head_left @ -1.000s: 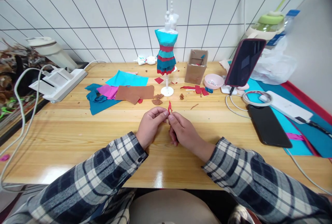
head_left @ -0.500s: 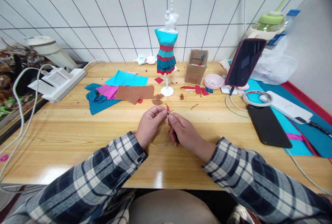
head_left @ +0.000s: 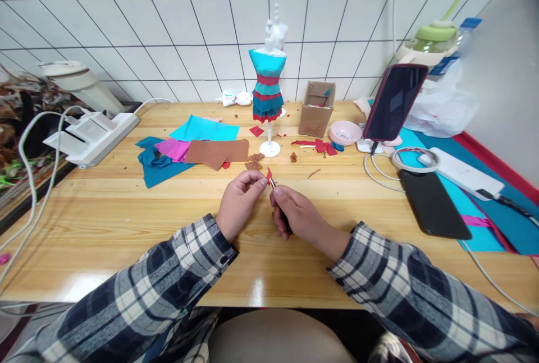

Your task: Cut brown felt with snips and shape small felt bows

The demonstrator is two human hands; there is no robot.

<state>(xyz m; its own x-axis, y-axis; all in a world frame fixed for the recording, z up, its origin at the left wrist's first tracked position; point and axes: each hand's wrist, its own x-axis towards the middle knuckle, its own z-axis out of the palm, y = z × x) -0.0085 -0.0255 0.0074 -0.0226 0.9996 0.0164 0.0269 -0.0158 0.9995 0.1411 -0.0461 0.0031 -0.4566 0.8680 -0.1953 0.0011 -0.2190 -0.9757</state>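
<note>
Between thumb and fingertips, my left hand [head_left: 241, 201] pinches a small red scrap [head_left: 269, 175] above the middle of the table. My right hand [head_left: 298, 211] is closed around a small dark-handled tool [head_left: 273, 183], which looks like scissors; its metal tip touches or nearly touches the scrap. Behind both hands stands a small white mannequin [head_left: 268, 85] wearing a turquoise, teal and red layered dress. Brown gathered pieces [head_left: 254, 162] lie just beyond my left hand.
Turquoise [head_left: 205, 128], magenta and brown sheets [head_left: 219, 151] lie left of the mannequin. A cardboard box [head_left: 317, 109], pink bowl [head_left: 345, 133] and red scraps [head_left: 323, 146] are to its right. Further right are a propped phone [head_left: 394, 102], tape roll [head_left: 415, 159] and black phone [head_left: 435, 203].
The tool in my right hand has turned, so more of its metal tip and dark handle shows. The whole view has shifted slightly.
</note>
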